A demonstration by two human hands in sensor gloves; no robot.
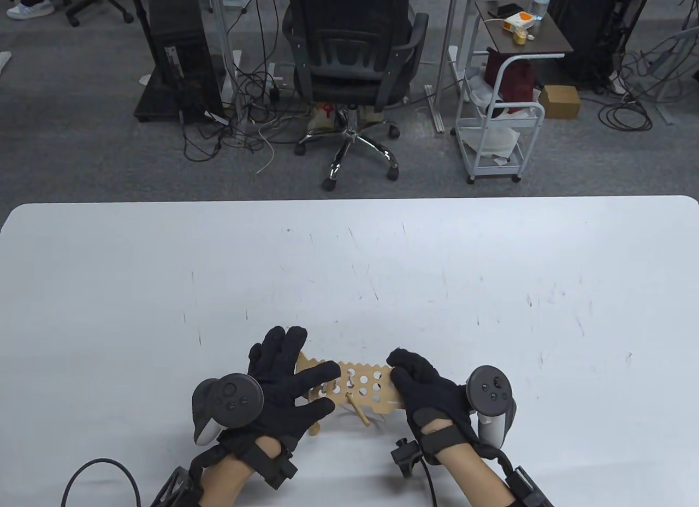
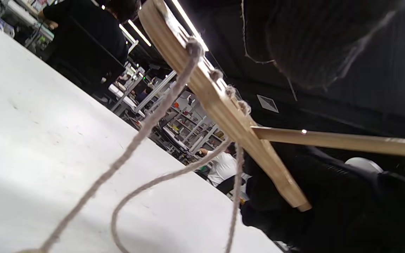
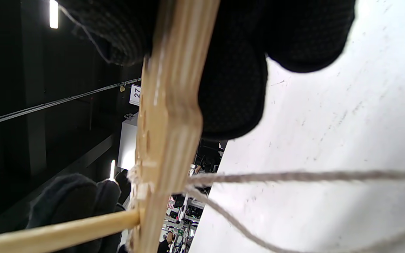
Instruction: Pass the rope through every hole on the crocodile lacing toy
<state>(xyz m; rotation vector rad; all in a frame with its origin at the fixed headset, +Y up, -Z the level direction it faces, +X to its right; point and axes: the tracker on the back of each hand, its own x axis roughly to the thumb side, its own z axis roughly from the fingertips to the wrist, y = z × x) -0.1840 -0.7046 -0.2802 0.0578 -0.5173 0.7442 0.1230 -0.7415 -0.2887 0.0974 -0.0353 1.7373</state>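
Note:
The wooden crocodile board [image 1: 363, 384] with several holes is held just above the table, near its front edge. My right hand [image 1: 404, 373] grips its right end, fingers [image 3: 230, 88] curled over the edge. My left hand [image 1: 326, 388] lies spread over the left end, fingers straight. A wooden needle stick [image 1: 357, 410] pokes out of a hole toward me; the left wrist view shows the stick [image 2: 332, 140] crossing the board [image 2: 223, 109]. The grey rope [image 2: 146, 126] is laced through several edge holes and hangs in loops to the table. From the right wrist, the rope [image 3: 294, 175] runs off the board [image 3: 164, 123].
The white table [image 1: 349, 266] stretches wide beyond the hands. A black cable [image 1: 98, 474] loops at the front left corner. An office chair [image 1: 352, 53] and a white trolley [image 1: 502, 113] stand on the floor past the far edge.

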